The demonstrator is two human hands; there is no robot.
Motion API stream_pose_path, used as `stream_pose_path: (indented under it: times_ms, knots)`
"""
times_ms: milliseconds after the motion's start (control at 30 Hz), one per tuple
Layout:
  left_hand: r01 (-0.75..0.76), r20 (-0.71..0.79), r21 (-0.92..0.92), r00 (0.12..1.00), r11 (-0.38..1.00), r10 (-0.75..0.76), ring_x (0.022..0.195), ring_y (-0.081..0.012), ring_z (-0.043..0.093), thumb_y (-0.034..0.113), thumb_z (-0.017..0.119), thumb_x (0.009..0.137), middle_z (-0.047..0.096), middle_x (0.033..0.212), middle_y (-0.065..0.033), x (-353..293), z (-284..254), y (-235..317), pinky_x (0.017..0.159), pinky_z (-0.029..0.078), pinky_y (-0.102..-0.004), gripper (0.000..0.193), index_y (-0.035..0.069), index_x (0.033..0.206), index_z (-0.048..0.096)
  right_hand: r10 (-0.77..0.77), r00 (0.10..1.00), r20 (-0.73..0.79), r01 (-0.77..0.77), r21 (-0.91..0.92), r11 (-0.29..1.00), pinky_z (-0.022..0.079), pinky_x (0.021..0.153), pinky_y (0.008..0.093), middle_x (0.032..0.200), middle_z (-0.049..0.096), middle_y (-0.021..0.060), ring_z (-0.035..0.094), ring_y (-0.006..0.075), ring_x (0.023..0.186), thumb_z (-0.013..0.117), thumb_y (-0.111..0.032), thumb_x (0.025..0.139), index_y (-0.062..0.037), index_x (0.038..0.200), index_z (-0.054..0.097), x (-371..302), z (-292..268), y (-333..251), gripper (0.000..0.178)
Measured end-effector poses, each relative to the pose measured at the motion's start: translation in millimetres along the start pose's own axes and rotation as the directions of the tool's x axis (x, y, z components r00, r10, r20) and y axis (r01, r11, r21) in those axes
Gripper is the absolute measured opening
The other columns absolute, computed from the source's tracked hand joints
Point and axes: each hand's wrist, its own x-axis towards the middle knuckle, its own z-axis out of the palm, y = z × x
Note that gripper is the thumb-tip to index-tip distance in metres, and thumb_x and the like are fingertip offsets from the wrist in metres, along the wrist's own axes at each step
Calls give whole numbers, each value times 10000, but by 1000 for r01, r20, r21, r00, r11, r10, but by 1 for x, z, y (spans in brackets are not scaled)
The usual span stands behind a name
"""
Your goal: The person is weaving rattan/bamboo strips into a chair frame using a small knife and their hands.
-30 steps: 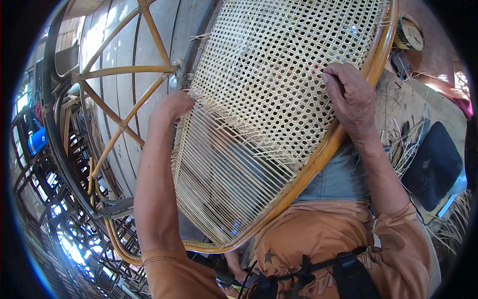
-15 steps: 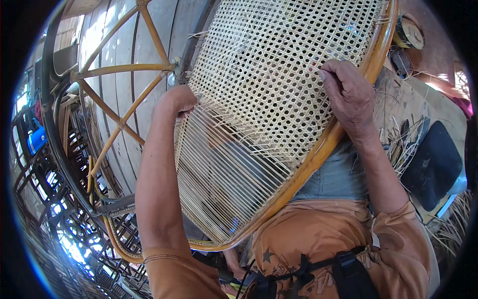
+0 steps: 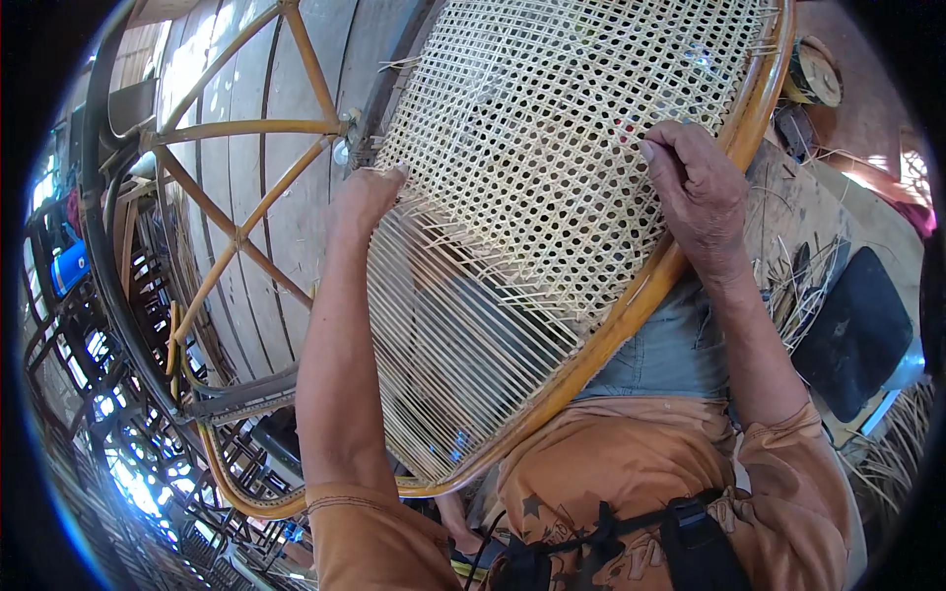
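A woven cane panel fills a curved, varnished rattan frame across my lap. Its upper part is a tight weave with small holes. Below a slanting boundary, parallel cane strands run without that weave, and light strand ends stick out along it. My left hand is closed at the panel's left edge, where the boundary meets the frame; its fingertips are hidden. Over the weave near the right rail, my right hand is closed with thumb and fingers bent together. Whatever lies in either hand is not visible.
Crossed rattan poles stand at the left over grey floorboards. Cane scraps and a black pad lie on a board at the right. A blue container sits far left; a round tin stands upper right.
My left hand and forearm have shifted slightly right and up, with fewer of the fingers showing. My right hand stays closed, almost in the same place. The whole view has shifted slightly.
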Motion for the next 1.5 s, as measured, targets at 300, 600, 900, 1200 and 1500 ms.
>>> stream_pose_path:
  times_ms: [300,600,900,1200,1500]
  knots:
    - [59,-161,-19,985,998,-62,1050,-372,582,546,473,862,626,1091,-213,-15,19,-9,889,444,-453,553,43,971,676,48,998,52,-47,-11,999,487,628,288,784,605,72,618,217,693,649,-90,814,-65,886,611,-3,4,2,84]
    - [71,-186,-136,978,988,-96,1050,-382,579,539,466,869,617,1096,-231,-20,19,-5,892,437,-461,555,36,994,666,-1,996,93,5,-41,999,483,633,295,784,603,79,616,218,697,637,-109,826,-58,894,610,5,-4,0,89]
    - [-256,-457,-456,889,852,23,767,-411,602,402,561,838,617,797,-268,-7,64,-39,690,444,-481,413,-1,841,651,163,830,533,-245,87,966,469,646,316,772,600,117,582,213,679,568,-161,873,-13,929,607,36,20,-53,164]
    - [-267,-371,-726,928,634,-34,643,-355,579,309,589,816,588,677,-222,-22,47,-32,636,442,-424,336,-23,769,602,-104,646,756,-11,145,989,475,747,387,916,644,142,613,271,818,515,-140,862,-27,977,595,60,207,-82,180]
    - [-449,-423,-414,865,792,270,830,-397,598,310,507,869,628,848,-236,2,26,-63,721,458,-452,331,-3,790,581,-117,757,643,82,84,993,473,648,379,769,613,139,600,286,681,563,-158,870,-72,959,595,37,230,-88,127]
